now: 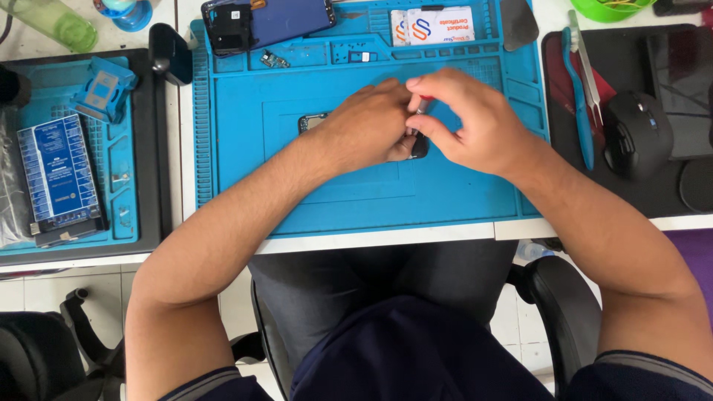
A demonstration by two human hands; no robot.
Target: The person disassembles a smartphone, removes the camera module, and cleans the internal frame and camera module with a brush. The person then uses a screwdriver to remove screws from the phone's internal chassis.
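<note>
Fingers of right hand [475, 122] and left hand [371, 126] pinching phone [312, 121] mid blue mat [245, 111]

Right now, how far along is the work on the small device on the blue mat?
Done: a phone lies opened at the mat's top, a small circuit board beside it. In hand: the left hand steadies a small dark device; the right hand works a thin tool on it. Left: the tweezers lie unused.

dark phone [313, 121] mostly hidden under both hands, green bowl [609, 7] cut off by top edge
</note>
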